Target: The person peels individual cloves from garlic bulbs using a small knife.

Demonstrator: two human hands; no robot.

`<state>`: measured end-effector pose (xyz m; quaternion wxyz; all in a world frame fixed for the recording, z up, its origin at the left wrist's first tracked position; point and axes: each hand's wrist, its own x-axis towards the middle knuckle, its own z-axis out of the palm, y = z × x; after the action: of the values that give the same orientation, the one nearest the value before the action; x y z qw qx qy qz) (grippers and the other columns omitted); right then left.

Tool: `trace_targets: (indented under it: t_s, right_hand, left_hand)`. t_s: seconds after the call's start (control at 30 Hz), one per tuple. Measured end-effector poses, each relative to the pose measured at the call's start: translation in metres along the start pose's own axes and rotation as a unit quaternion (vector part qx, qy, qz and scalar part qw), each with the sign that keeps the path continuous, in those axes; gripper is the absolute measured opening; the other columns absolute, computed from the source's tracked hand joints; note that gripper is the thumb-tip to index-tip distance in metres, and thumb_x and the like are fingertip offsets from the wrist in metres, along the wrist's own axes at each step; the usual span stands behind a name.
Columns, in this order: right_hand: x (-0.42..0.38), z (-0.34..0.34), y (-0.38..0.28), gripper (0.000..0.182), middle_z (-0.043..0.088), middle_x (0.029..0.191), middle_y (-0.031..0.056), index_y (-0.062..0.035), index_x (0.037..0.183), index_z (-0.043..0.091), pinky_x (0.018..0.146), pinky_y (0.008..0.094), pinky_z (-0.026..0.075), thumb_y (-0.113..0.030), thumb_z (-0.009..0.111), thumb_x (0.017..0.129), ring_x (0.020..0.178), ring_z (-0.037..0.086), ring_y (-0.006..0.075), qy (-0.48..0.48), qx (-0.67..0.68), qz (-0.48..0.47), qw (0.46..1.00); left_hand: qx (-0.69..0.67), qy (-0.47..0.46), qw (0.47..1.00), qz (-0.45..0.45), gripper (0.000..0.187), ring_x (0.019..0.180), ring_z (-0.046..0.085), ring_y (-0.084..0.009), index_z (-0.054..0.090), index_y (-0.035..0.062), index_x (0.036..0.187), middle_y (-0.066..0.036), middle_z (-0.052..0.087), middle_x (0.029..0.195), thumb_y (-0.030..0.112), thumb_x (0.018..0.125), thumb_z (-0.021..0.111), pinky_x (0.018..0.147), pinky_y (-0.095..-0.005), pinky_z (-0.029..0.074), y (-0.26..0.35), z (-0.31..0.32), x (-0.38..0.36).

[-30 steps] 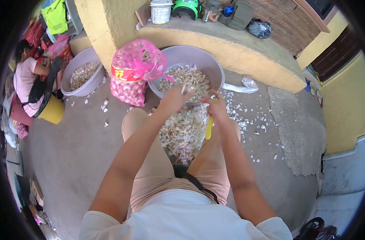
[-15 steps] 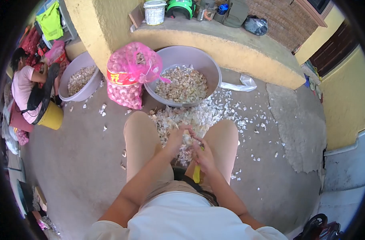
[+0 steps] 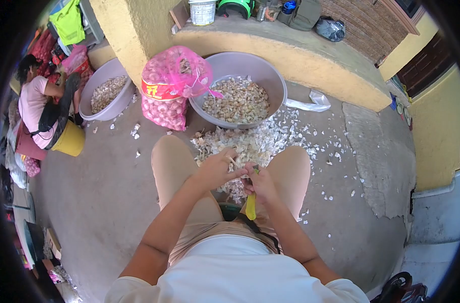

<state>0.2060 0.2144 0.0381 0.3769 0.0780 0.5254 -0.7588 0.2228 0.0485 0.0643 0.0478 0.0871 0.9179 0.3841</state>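
Note:
Above my lap, my left hand [image 3: 219, 169] is closed, palm down, with a thin pale piece of garlic [image 3: 233, 161] showing at its fingers; the rest is hidden under the hand. Close beside it, my right hand [image 3: 260, 184] is wrapped round a knife with a yellow handle [image 3: 250, 207], which points back toward my body. The blade cannot be made out. Below and beyond both hands, a layer of garlic skins [image 3: 250, 146] covers the floor. A large grey-purple basin [image 3: 280, 91] of garlic cloves [image 3: 235, 101] stands ahead, touching a pink mesh sack of garlic bulbs [image 3: 164, 111].
At the left, a person [image 3: 38, 106] sits on a yellow bucket [image 3: 70, 140] near a second basin [image 3: 116, 103] of cloves. A low ledge [image 3: 270, 45] behind the basins carries a white pail [image 3: 203, 12] and bags. A plastic sheet [image 3: 315, 102] lies right of the basin.
My hands have drawn slightly apart, the left turning palm down. The white garlic seen between them before is now mostly hidden. The whole view has shifted a little.

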Motion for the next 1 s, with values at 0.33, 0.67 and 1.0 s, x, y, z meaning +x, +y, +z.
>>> trace_targets:
  t_s: [0.33, 0.67, 1.0]
  right_hand:
    - [-0.006, 0.024, -0.008, 0.037, 0.047, 0.066, 0.0016, -0.0061, 0.112, 0.041, 0.037, 0.0197, 0.034, -0.028, 0.052, 0.085, 0.042, 0.038, 0.0052, 0.07, -0.062, -0.17, 0.981]
    - [0.002, 0.041, -0.027, 0.028, 0.041, 0.058, -0.0013, -0.0111, 0.088, 0.047, 0.036, 0.019, 0.03, -0.033, 0.06, 0.078, 0.04, 0.034, 0.0046, -0.025, 0.11, -0.04, 0.993]
    - [0.016, 0.044, -0.01, 0.029, 0.038, 0.059, -0.0034, -0.0104, 0.087, 0.048, 0.035, 0.0162, 0.027, -0.038, 0.054, 0.081, 0.038, 0.029, 0.0021, -0.08, 0.24, -0.016, 0.967]
  left_hand:
    - [-0.006, 0.153, 0.988, -0.008, 0.034, 0.063, 0.052, -0.0348, 0.05, -0.0025, 0.077, -0.018, 0.051, 0.063, 0.03, 0.084, 0.047, 0.057, -0.0393, 0.04, 0.015, 0.013, 0.007]
    - [-0.299, 0.185, 0.936, 0.001, 0.031, 0.049, 0.053, -0.0193, 0.054, -0.0012, 0.074, -0.008, 0.05, 0.057, 0.026, 0.087, 0.045, 0.047, -0.0302, 0.044, 0.0, 0.01, 0.009]
    - [-0.669, 0.187, 0.699, -0.17, 0.03, 0.039, 0.042, -0.0088, 0.049, 0.0068, 0.064, 0.001, 0.043, 0.05, 0.028, 0.085, 0.051, 0.038, -0.0215, 0.039, 0.008, 0.009, 0.013]
